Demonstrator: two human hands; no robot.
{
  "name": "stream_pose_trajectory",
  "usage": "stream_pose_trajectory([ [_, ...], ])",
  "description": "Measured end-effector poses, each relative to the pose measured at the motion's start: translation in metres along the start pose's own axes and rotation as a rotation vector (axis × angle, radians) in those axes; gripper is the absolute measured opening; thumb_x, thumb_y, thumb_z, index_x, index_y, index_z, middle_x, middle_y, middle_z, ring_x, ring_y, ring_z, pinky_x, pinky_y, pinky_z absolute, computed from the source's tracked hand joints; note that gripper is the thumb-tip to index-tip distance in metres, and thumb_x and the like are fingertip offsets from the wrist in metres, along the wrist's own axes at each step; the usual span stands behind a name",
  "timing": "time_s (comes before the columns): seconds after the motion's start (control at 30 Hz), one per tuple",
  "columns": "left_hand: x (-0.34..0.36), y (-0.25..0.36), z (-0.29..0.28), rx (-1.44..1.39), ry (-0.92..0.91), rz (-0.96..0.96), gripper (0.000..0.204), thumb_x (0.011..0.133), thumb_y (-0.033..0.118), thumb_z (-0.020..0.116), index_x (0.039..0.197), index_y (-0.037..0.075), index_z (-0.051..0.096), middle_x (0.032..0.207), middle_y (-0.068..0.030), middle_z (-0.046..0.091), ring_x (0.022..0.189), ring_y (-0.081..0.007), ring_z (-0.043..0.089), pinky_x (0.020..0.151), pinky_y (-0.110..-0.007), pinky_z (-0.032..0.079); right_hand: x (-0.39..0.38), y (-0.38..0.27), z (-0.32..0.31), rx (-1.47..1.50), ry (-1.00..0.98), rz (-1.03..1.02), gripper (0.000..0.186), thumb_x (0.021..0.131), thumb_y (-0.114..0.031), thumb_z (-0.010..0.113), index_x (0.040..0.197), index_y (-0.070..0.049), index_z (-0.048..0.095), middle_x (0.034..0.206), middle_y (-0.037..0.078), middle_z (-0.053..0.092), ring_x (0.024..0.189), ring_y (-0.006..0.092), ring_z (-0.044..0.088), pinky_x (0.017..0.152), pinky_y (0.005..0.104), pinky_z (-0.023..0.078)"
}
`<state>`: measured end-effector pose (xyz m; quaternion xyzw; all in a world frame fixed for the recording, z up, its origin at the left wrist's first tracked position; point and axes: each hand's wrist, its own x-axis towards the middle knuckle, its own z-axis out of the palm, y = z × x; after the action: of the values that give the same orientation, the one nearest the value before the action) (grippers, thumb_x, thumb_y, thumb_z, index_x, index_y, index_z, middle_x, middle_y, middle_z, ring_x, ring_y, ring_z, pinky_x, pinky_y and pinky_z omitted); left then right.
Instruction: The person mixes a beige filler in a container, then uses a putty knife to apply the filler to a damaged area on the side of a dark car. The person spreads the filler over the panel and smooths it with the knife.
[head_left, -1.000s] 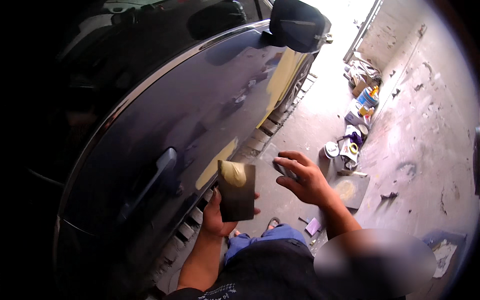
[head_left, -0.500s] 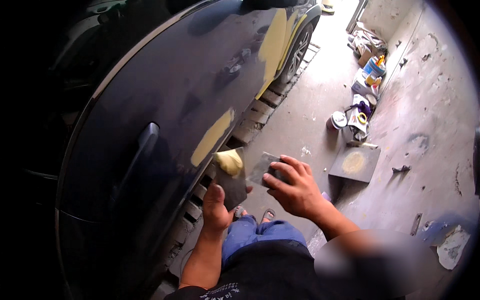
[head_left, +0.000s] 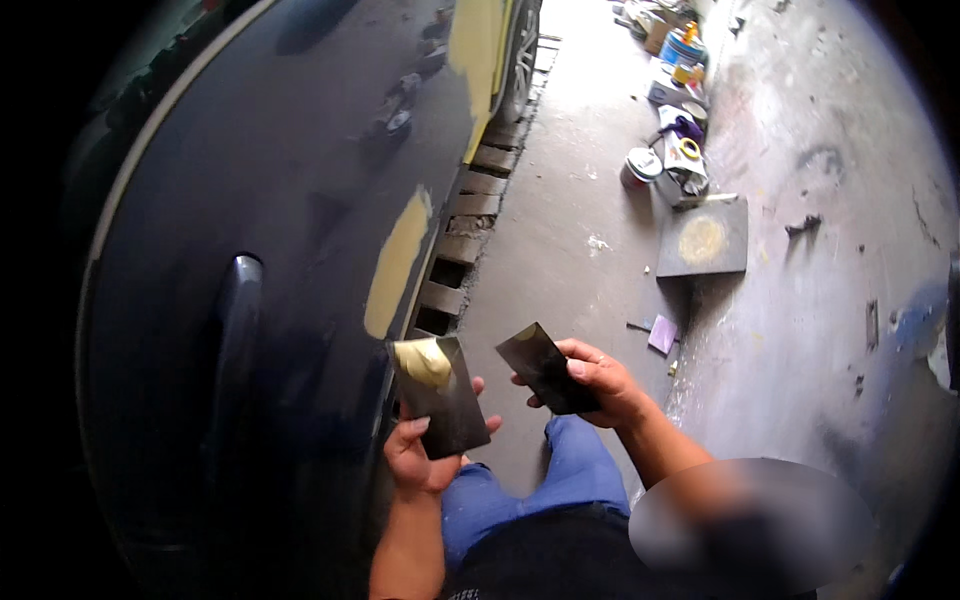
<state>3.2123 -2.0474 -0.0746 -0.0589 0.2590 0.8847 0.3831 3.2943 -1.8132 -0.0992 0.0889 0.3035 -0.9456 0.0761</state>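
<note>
Lengthwise up-left, apparently, both dark plates (head_left: 446,408) (head_left: 549,371).

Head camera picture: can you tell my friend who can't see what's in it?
A person's left hand holds a dark flat plate with pale yellow paste on it, and the right hand holds another dark plate. On the left is a dark car door with a pale yellow patch.

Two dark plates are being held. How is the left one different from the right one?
The left plate carries a thick lump of pale yellow paste; the right plate shows only a small yellowish smear near its top corner. The left plate looks wider than the right plate. The left plate leans slightly left, while the right plate slants further that way. Both are dark and flat.
</note>
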Motion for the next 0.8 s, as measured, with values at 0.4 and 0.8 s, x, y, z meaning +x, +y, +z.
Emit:
stream_pose_trajectory([
  [0.4, -0.032, -0.015, -0.18, -0.05, -0.159, -0.206, 0.062, 0.081, -0.009, 0.045, 0.142, 0.007, 0.039, 0.139, -0.0134, 0.047, 0.13, -0.0324, 0.042, 0.11, -0.048, 0.031, 0.026, 0.149, -0.076, 0.088, 0.092, 0.01, 0.055, 0.089, -0.027, 0.06, 0.133, 0.0, 0.042, 0.131, 0.019, 0.05, 0.122, 0.0299, 0.05, 0.097, 0.0437, 0.045],
  [0.8, -0.014, -0.055, -0.347, 0.982, -0.224, 0.285, 0.046, 0.089, -0.005, 0.051, 0.134, -0.004, 0.042, 0.13, -0.0165, 0.053, 0.117, -0.0269, 0.053, 0.099, -0.041, 0.043, 0.11, 0.22, -0.173, -0.255, 0.044, -0.005, 0.056, 0.08, -0.032, 0.067, 0.125, -0.003, 0.049, 0.117, 0.019, 0.061, 0.093, 0.0267, 0.064, 0.076, 0.0362, 0.052],
])
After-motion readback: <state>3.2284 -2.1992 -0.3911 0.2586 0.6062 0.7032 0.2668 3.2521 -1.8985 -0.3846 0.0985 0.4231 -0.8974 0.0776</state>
